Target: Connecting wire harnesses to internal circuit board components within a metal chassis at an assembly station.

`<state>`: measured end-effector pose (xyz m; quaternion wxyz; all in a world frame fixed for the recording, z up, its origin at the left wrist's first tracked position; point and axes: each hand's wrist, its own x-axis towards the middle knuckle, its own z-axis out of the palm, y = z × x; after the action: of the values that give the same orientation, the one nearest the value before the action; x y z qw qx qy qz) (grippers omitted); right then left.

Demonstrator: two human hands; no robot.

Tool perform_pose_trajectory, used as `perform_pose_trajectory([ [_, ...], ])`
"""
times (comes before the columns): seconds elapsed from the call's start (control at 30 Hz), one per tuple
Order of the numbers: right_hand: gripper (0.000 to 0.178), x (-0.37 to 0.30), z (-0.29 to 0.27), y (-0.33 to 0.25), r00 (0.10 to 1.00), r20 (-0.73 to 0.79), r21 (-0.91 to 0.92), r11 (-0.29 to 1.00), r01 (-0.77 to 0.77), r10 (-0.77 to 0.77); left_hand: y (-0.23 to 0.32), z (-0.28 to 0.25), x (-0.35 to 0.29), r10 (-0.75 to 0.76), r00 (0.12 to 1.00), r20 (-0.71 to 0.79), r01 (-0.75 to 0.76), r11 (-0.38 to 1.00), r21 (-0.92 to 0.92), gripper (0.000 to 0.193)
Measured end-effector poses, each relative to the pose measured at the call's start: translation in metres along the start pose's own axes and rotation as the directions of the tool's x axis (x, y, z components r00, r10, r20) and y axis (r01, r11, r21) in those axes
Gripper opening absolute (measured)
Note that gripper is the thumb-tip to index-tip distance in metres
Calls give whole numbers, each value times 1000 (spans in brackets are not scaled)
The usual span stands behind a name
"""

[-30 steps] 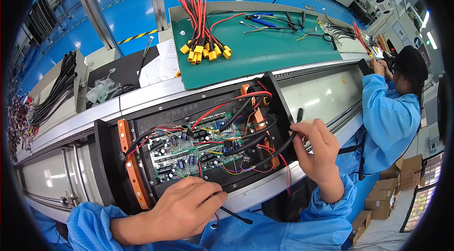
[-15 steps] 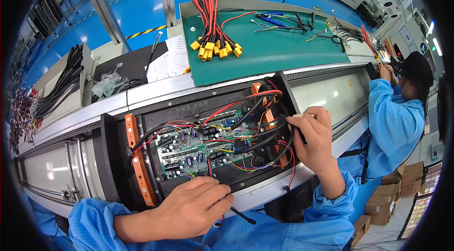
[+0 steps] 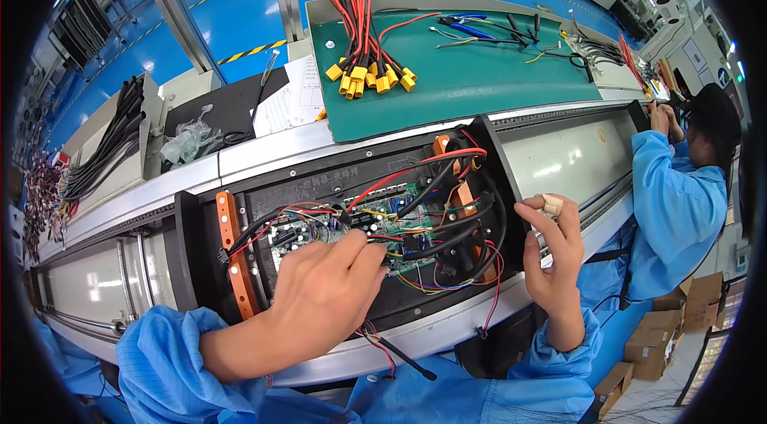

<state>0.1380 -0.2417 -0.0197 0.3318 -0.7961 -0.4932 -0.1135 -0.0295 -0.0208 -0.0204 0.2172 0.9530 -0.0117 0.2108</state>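
Green circuit boards (image 3: 415,194) with small components and many coloured wires lie in a black tray-like fixture (image 3: 256,159). Over the boards' near left part is my left hand (image 3: 327,288), its fingers pinched together; whatever they hold is hidden. My right hand (image 3: 555,260) hovers beside the fixture's right end, thumb and fingers apart, holding nothing, with a beige cover on a fingertip. Thick black cables (image 3: 447,244) and a red cable (image 3: 399,174) loop off the boards to the right. Below my left hand, a black cable (image 3: 407,358) and thin red wires hang over the near edge.
Orange bars (image 3: 232,240) cross the fixture, which sits on a metal conveyor rail (image 3: 280,144). Beyond, a green mat (image 3: 471,80) bears red-black leads with yellow connectors (image 3: 359,76) and blue-handled pliers (image 3: 463,23). Black cables (image 3: 120,136) fill a left bin. A co-worker (image 3: 679,184) works at right.
My left hand has moved up from the fixture's near edge to over the boards. My right hand has let go of the black cable and drawn right, its fingers spreading.
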Motion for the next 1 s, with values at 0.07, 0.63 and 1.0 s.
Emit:
perform_pose_trajectory([
  [0.07, 45, -3, 4, 4, 1000, 1, 30, 999, -23, 23, -2, 6, 4, 10, 1000, 9, -10, 999, 33, 13],
  [0.63, 45, -7, 20, 15, 999, -19, 105, 993, -44, 46, -4, 24, 6, -45, 998, 51, 43, 998, 35, 18],
  [1.0, 40, -5, 21, 16, 998, -26, 125, 991, -54, 57, -8, 34, 8, 7, 998, -55, -7, 1000, 3, 11],
])
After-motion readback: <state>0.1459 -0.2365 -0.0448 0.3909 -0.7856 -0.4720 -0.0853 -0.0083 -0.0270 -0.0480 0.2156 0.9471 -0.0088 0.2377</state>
